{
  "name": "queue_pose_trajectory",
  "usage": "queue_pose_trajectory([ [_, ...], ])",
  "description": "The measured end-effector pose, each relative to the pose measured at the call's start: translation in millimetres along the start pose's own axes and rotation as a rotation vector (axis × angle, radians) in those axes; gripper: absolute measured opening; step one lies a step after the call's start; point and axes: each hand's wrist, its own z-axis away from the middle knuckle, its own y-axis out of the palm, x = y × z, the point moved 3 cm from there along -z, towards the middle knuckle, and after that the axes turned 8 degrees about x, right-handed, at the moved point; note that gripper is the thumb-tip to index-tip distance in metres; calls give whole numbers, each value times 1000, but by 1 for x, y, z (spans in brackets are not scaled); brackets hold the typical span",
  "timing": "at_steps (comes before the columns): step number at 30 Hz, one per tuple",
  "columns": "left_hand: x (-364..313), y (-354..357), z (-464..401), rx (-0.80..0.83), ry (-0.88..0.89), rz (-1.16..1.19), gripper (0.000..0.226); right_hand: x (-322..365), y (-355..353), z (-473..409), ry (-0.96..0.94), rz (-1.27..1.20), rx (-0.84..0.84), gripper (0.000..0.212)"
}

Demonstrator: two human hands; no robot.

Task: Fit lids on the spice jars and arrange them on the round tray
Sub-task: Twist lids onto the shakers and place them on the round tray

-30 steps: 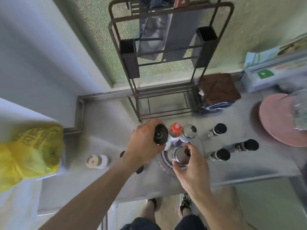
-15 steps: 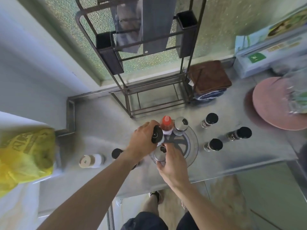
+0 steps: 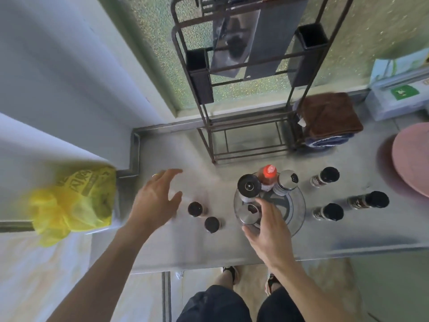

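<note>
Round tray [image 3: 299,206]: stood on the steel counter [image 3: 162,240], bearing four containers.
Steel-lidded jar [image 3: 249,213]: at the tray's near rim.
Right hand [image 3: 270,225]: fingers loosely curved, tips touching that jar.
Left hand [image 3: 154,201]: fingers spread, holding nothing, above the counter.
Two dark-topped jars [image 3: 195,209]: off-tray, beside the left hand.
Handling, judged: light, rigid, smooth; likely glass; grasp around the body.

Bright, soft daylight through the frosted window [image 3: 160,43] at the top, faint shadows on the steel counter [image 3: 209,242], strong wide-angle bending toward the edges, motion blur on the left hand [image 3: 155,201] and the yellow bag [image 3: 69,201], mild softness overall.
</note>
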Motion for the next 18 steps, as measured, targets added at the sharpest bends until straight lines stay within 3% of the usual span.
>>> queue_pose_trajectory([
  [5, 64, 12, 38, 142, -133, 6, 73, 32, -24, 12, -39, -17, -143, 61],
  [8, 72, 30, 43, 182, -137, 6, 83, 69, -18, 11, -147, -27, -129, 48],
  [14, 83, 57, 39, 42, -183, -6, 54, 124, 31, -1, -324, -34, 47, 37],
  [18, 85, 46, 46, -70, -165, 21, 38, 135, 59, -5, -359, -34, 142, 41],
])
